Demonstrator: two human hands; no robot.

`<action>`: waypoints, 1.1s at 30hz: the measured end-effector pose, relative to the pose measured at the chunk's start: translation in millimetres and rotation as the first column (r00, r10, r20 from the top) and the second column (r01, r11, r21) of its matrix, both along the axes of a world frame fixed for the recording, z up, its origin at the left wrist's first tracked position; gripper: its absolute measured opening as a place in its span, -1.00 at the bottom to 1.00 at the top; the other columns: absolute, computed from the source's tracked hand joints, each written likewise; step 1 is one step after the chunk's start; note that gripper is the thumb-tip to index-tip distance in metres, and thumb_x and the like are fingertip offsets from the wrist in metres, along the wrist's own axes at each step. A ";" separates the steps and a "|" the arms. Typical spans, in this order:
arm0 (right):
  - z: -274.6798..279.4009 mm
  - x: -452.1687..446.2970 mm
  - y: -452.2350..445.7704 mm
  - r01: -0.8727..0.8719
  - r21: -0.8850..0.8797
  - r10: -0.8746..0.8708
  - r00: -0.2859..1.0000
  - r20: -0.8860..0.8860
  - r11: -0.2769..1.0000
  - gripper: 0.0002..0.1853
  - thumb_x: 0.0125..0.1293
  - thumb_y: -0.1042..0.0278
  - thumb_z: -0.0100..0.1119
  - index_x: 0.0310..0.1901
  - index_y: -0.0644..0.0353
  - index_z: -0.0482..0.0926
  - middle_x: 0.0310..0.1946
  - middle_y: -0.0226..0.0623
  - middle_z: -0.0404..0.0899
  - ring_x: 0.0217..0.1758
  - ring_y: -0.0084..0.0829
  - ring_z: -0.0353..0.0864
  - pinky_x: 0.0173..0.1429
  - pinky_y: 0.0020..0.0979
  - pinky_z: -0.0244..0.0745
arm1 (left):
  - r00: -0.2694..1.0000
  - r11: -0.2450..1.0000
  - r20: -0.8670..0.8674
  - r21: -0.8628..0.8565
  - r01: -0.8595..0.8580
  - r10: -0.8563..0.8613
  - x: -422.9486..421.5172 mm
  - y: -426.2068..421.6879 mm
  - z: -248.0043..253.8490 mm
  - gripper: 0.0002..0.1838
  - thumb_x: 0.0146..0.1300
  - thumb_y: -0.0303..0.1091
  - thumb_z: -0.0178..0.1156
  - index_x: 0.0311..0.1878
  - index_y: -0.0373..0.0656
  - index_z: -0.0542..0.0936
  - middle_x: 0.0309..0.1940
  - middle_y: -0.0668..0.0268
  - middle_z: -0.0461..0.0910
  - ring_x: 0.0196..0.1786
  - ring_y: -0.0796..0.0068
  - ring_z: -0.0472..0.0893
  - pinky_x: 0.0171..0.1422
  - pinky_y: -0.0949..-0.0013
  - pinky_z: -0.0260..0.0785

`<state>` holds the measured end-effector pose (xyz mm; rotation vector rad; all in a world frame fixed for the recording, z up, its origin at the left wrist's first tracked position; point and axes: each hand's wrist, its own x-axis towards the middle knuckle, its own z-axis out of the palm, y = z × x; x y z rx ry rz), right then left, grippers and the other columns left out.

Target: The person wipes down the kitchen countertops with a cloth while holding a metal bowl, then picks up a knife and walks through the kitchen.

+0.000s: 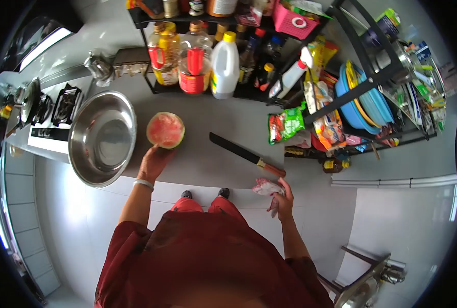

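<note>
A cut watermelon half (165,130) rests on the grey counter with its red flesh facing up. My left hand (155,160) is at its near edge, fingers curled against the rind and partly hidden by it. In my right hand (285,201) is a crumpled white and reddish cloth (267,188), held just off the counter's front edge. Close to that hand lies a large knife (237,149), its dark blade pointing to the far left and its wooden handle near the front edge. A wide steel basin (103,138) stands left of the melon.
A gas stove (66,105) is beyond the basin. Along the back, a black rack holds oil bottles (195,61) and a white jug (225,66). A green snack bag (287,124) lies at the right end, near blue basins (355,102). A chair (364,277) stands behind right.
</note>
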<state>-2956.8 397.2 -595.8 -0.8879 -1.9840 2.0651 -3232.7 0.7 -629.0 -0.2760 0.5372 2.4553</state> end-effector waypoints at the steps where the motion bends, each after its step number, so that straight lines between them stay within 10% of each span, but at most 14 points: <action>1: 4.1 -0.4 4.1 0.063 -0.074 -0.064 0.998 0.000 0.995 -0.29 0.05 0.68 -0.02 0.33 0.17 0.21 0.24 -0.13 0.27 0.12 -0.34 0.43 0.20 -0.41 0.36 | 0.999 1.000 0.050 0.029 -0.012 0.010 1.9 2.7 3.5 -0.36 0.21 -0.34 0.15 0.31 -0.35 0.18 0.32 -0.01 0.20 0.38 0.06 0.19 0.50 0.02 -0.03; 8: 7.6 -13.0 43.5 0.144 -0.379 -0.128 0.990 0.067 0.914 -0.16 0.09 0.64 -0.02 0.45 0.14 -0.05 0.34 -0.04 0.07 0.33 -0.26 0.24 0.33 -0.33 0.22 | 0.995 0.992 0.087 -0.118 -0.032 0.042 34.6 25.5 8.1 -0.45 0.29 -0.17 0.13 0.24 -0.25 0.27 0.25 -0.02 0.27 0.32 0.01 0.28 0.43 0.01 0.13; 11: -11.2 -20.2 57.0 0.031 -0.527 -0.045 0.999 -0.015 0.849 -0.20 0.09 0.60 0.02 0.42 0.20 0.02 0.26 -0.07 0.24 -0.12 -0.44 0.51 -0.24 -0.49 0.51 | 0.979 0.988 0.198 -0.153 -0.012 0.043 45.0 45.9 15.6 -0.39 0.26 -0.04 0.17 0.23 -0.23 0.27 0.19 -0.10 0.29 0.29 -0.05 0.31 0.39 -0.04 0.17; 17: -8.8 -12.8 53.9 0.047 -0.459 -0.046 0.999 0.014 0.887 -0.31 0.11 0.59 0.07 0.35 0.28 0.18 0.13 -0.16 0.41 0.19 -0.37 0.39 0.30 -0.42 0.23 | 0.911 0.929 0.214 -0.041 0.368 -0.351 82.3 118.2 10.4 -0.32 0.28 -0.06 0.13 0.29 -0.31 0.15 0.27 -0.18 0.21 0.35 -0.11 0.22 0.42 -0.11 0.09; 21: 2.6 -7.6 45.0 0.073 -0.528 -0.098 0.995 -0.021 0.846 -0.35 0.12 0.58 0.09 0.31 0.34 0.21 0.13 -0.16 0.40 0.19 -0.35 0.40 0.28 -0.41 0.28 | 0.738 0.765 0.278 -0.014 0.644 -0.615 115.0 197.3 7.5 -0.35 0.32 -0.14 0.09 0.32 -0.33 0.13 0.32 -0.15 0.16 0.36 -0.08 0.21 0.42 -0.07 0.09; 33: 29.0 -2.0 14.4 -0.180 -0.748 0.166 0.982 -0.094 0.639 -0.33 0.13 0.60 0.00 0.33 0.30 0.13 0.23 -0.03 0.31 0.24 -0.21 0.38 0.30 -0.26 0.32 | 0.662 0.543 0.542 -0.389 0.744 -0.518 137.9 265.0 2.5 -0.63 0.24 -0.06 0.17 -0.04 -0.11 0.46 -0.23 0.28 0.50 -0.18 0.27 0.54 -0.13 0.17 0.44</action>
